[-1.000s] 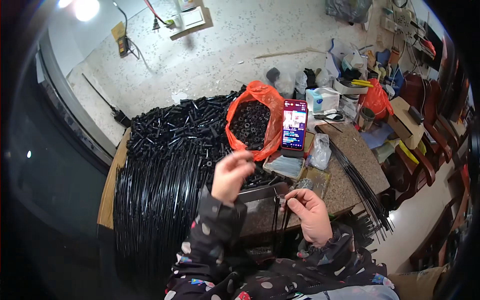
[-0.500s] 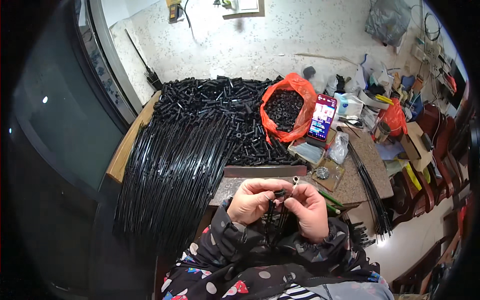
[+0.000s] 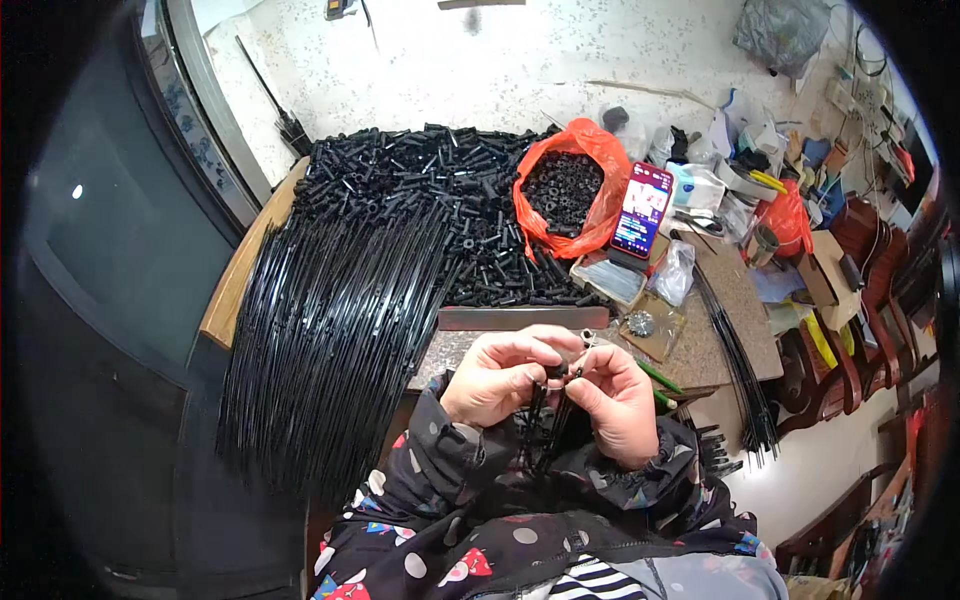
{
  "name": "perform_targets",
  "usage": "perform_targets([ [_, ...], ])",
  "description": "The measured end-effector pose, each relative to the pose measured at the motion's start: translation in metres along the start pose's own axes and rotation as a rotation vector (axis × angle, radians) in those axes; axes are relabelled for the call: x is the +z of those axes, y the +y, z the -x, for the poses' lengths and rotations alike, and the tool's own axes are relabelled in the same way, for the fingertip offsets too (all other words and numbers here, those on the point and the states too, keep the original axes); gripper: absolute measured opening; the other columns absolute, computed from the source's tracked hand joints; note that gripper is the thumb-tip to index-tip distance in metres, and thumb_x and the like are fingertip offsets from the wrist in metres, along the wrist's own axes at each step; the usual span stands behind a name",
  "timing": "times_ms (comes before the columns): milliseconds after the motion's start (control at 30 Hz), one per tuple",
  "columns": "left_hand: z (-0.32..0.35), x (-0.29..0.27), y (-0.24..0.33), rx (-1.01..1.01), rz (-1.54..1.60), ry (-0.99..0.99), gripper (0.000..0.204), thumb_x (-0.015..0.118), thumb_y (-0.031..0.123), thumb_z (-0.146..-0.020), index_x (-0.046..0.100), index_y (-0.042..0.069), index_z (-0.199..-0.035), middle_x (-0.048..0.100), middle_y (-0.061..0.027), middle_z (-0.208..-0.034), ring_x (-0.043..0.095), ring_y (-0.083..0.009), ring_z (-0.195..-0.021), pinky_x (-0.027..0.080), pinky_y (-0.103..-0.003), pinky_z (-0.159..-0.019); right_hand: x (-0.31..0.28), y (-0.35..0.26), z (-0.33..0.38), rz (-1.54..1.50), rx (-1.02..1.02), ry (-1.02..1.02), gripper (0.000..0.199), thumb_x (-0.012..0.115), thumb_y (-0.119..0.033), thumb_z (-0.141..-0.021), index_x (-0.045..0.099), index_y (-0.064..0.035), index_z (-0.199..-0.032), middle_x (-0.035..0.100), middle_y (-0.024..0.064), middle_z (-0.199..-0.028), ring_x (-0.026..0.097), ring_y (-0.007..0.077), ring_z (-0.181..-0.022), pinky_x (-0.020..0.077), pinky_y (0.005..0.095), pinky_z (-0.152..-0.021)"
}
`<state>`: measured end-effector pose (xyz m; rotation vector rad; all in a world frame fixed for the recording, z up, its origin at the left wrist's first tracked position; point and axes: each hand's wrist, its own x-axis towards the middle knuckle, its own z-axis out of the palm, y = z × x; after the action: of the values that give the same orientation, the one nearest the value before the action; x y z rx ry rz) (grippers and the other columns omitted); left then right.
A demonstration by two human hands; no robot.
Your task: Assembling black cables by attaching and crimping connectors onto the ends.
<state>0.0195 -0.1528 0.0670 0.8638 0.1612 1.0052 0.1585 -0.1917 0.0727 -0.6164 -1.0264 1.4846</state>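
Note:
My left hand point(image 3: 492, 385) is closed in a pinch on a small round black plastic part point(image 3: 556, 370), partly covered by the fingertips. Close beside it, my right hand point(image 3: 624, 408) pinches the top of some thin black rods point(image 3: 545, 432), which hang down between my wrists in front of my jacket. The fingers hide how the part and the rods meet. Just beyond the fingertips a small metal ring point(image 3: 587, 337) stands up near the table edge.
A long dark bar point(image 3: 522, 318) borders a heap of short black tubes point(image 3: 400, 175). Many long black rods point(image 3: 320, 345) overhang the table at left. Behind are a red bag point(image 3: 592, 238) of small black pieces and a lit phone point(image 3: 642, 210). More rods point(image 3: 735, 370) lie at right.
The whole view has tilted slightly, so the table and hands sit higher in the picture. My left fingers have shifted round the black part; both hands remain close together.

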Motion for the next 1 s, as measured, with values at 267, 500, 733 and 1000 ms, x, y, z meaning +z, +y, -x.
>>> perform_targets([
  [267, -0.014, -0.008, 0.008, 0.194, -0.440, -0.148, 0.013, 0.053, -0.002, -0.060, 0.055, -0.002, -0.073, 0.046, -0.0131, -0.080, 0.049, -0.0180, -0.069, 0.042, -0.024, -0.060, -0.011, -0.005, -0.012, 0.023, 0.026, -0.039, 0.017, 0.052, -0.002, -0.068, 0.041, -0.0018, -0.082, 0.047, 0.0025, -0.074, 0.049, 0.0093, -0.067, 0.0395, 0.0204, -0.061],
  [500, -0.010, -0.002, 0.006, 0.225, -0.394, -0.076, 0.012, 0.058, 0.004, -0.057, 0.057, 0.000, -0.068, 0.036, -0.0098, -0.095, 0.042, -0.0155, -0.074, 0.035, -0.026, -0.068, -0.019, -0.024, -0.024, 0.097, 0.280, -0.401, 0.027, 0.047, -0.006, -0.072, 0.041, 0.0040, -0.096, 0.049, 0.0070, -0.083, 0.049, 0.0120, -0.072, 0.0398, 0.0234, -0.066],
  [733, 0.005, 0.009, -0.021, 0.860, -1.378, 0.454, 0.016, 0.060, -0.001, -0.053, 0.050, 0.003, -0.066, 0.042, -0.0069, -0.071, 0.043, -0.0178, -0.066, 0.035, -0.024, -0.059, -0.012, -0.006, -0.013, 0.134, -0.020, 0.055, 0.019, 0.047, -0.005, -0.073, 0.045, 0.0027, -0.090, 0.050, 0.0037, -0.079, 0.047, 0.0083, -0.070, 0.0366, 0.0195, -0.066],
  [1000, 0.002, 0.016, -0.034, 0.698, -0.744, 0.512, 0.014, 0.055, -0.004, -0.062, 0.051, 0.000, -0.074, 0.042, -0.0081, -0.081, 0.044, -0.0123, -0.069, 0.036, -0.020, -0.060, 0.009, 0.005, -0.010, 0.097, -0.140, 0.143, 0.019, 0.050, -0.004, -0.071, 0.047, 0.0025, -0.088, 0.051, 0.0027, -0.079, 0.046, 0.0075, -0.070, 0.0365, 0.0188, -0.066],
])
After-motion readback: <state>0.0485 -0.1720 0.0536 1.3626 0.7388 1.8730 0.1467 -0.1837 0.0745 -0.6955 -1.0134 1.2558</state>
